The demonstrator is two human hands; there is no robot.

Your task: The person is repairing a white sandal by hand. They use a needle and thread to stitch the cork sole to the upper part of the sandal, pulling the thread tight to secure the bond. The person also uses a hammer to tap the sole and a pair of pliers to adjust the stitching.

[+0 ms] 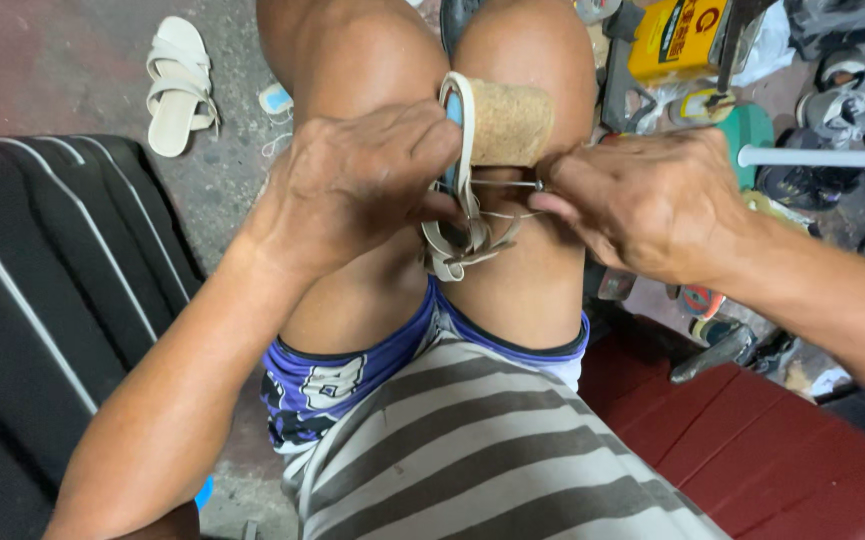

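A sandal point(497, 125) with a cork-coloured sole, a blue insole edge and pale straps stands on its side, clamped between my bare knees. My left hand point(357, 185) grips its sole edge and straps from the left. My right hand point(642, 200) pinches a thin metal needle point(507, 183) that points into the sandal's side, with pale thread point(512, 214) trailing below it. The loose straps point(457, 250) curl down between my thighs.
A matching pale sandal point(180, 85) lies on the concrete floor at upper left. A black ribbed suitcase point(42, 300) fills the left. A yellow can point(677, 40), a green-headed tool with a white handle point(812, 157) and shoes crowd the upper right. A dark red bench point(752, 440) is lower right.
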